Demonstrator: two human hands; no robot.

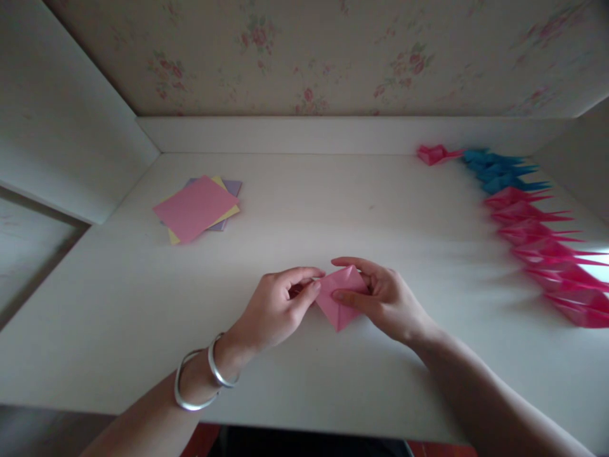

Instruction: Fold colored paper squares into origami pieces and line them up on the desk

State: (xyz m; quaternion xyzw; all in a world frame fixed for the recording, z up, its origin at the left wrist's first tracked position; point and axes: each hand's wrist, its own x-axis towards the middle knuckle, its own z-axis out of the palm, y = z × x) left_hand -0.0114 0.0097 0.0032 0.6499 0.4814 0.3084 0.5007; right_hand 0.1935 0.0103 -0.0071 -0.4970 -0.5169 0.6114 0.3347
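The folded pink paper (339, 282) is held between the 2 hands above the near middle of the white worktop (304, 222), with 1 corner pointing toward the person. The left hand (278, 308) has its grip closed on the paper's left corner, thumb and fingertips pinched together. The right hand (387, 301) has its grip closed on the right side, thumb flat across the face and other fingers behind; its index finger arches past the upper edge. On the left wrist are 2 silver bangles (215, 373).

At the far left, a pink sheet (197, 209) lies on yellow and purple sheets, fanned at angles. Along the right side runs a row of folded pink and blue paper pieces (499, 183) with pointed ends.
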